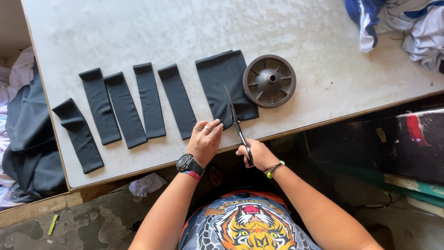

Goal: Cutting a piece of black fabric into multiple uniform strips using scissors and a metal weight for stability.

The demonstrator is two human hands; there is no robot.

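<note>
A wide piece of black fabric [224, 83] lies on the grey table [185, 32]. My left hand [206, 139] presses flat on its near edge, with rings on two fingers and a black watch on the wrist. My right hand [256, 155] grips black scissors [236, 120], whose blades point away from me and lie over the fabric near its middle. To the left lie several narrow black fabric strips [125, 109] side by side.
A round dark grey ribbed disc [269, 81] rests on the fabric's right edge. White and blue clothes [402, 23] are piled at the table's far right corner. Dark and pale cloth [23, 134] heaps lie left of the table. The table's front edge runs just past my hands.
</note>
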